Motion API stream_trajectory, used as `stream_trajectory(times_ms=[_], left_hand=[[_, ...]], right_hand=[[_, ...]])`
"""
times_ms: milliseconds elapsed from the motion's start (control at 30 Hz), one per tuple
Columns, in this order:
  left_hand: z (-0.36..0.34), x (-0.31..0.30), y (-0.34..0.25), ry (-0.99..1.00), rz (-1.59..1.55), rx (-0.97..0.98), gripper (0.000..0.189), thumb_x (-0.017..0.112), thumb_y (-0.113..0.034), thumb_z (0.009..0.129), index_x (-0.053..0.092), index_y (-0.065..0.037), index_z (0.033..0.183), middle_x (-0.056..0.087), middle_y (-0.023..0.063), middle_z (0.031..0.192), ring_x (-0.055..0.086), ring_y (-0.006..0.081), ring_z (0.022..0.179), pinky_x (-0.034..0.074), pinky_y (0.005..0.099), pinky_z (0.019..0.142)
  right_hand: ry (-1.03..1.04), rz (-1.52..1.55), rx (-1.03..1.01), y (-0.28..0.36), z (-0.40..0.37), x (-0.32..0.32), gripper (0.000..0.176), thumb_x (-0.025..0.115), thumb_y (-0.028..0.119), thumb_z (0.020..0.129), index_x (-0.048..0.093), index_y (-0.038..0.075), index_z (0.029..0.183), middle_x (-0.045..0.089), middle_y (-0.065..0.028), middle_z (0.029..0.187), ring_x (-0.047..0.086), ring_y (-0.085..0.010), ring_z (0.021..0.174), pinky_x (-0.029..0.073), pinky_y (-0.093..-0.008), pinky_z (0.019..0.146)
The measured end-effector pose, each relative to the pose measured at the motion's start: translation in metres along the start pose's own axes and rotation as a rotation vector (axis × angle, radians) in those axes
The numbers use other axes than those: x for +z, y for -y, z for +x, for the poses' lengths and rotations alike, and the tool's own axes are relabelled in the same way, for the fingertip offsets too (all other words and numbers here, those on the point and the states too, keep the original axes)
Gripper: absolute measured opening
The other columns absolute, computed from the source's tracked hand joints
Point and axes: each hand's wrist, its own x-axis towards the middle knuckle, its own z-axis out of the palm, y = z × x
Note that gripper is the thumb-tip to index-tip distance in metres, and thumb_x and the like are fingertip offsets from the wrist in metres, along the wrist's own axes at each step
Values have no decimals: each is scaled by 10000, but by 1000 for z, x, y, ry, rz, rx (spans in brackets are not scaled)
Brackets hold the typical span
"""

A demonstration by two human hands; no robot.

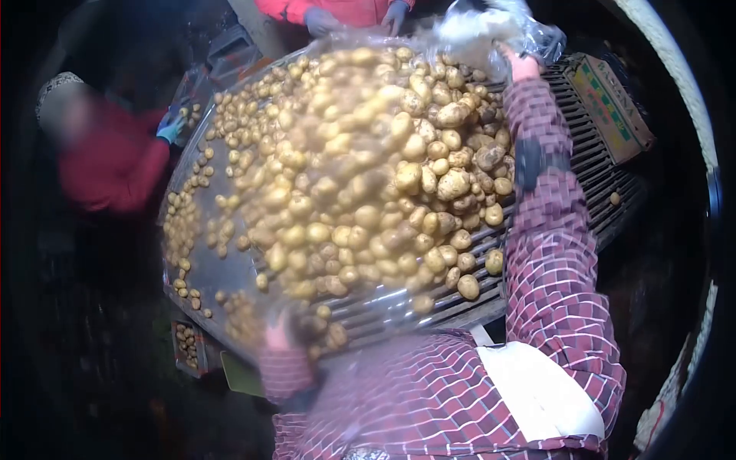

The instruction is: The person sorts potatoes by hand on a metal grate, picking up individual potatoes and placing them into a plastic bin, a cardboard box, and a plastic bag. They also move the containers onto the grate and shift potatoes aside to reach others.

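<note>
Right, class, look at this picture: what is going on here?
A person in a checked shirt holds a clear bag full of potatoes over a slatted table. Their right hand clutches its bunched far end, their left hand the near end. On the table lie loose potatoes; gloved co-workers stand opposite.

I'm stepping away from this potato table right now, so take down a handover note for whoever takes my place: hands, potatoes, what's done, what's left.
Right hand: clenched on the bunched top of the clear plastic bag.
Left hand: at the bag's lower edge, blurred, grip unclear.
Potatoes: heaped under the plastic over the slatted table.
Done: some lie loose on the metal sheet.
Left: most are in the heap.
</note>
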Motion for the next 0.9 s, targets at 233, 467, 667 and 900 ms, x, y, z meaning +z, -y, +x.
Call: stream_trajectory(times_ms=[233, 467, 667, 900], left_hand=[[-6, 21, 21, 156, 304, 108, 280, 573, -92, 846, 539, -19, 1114, 618, 127, 1018, 617, 231, 953, 532, 326, 751], [4, 26, 30, 9, -272, -294, 412, 645, -37, 823, 505, -8, 1210, 596, 119, 987, 612, 199, 852, 542, 313, 689], [21, 12, 60, 4, -417, -404, 350, 626, -137, 892, 507, -18, 1199, 596, 114, 1053, 624, 237, 916, 556, 357, 755], [27, 9, 69, 5, -463, -354, 269, 647, -106, 873, 588, -33, 1124, 633, 85, 806, 614, 172, 646, 497, 276, 513]], right_hand=[[101, -254, 147, -28, -4, 3, 546, 623, 274, 863, 487, 14, 1324, 515, -168, 1330, 531, -279, 1196, 439, -368, 1015], [269, 445, 61, -8, -115, -6, 502, 653, 297, 863, 538, 144, 1327, 558, -145, 1313, 528, -272, 1214, 389, -368, 1052], [510, 820, -1, 78, -233, -1, 427, 702, 264, 836, 613, 116, 1226, 554, -154, 1291, 540, -298, 1167, 405, -390, 1028], [213, 53, -311, 107, -312, 35, 671, 698, 233, 767, 440, 126, 1378, 347, -201, 1440, 433, -385, 1250, 390, -432, 1043]])
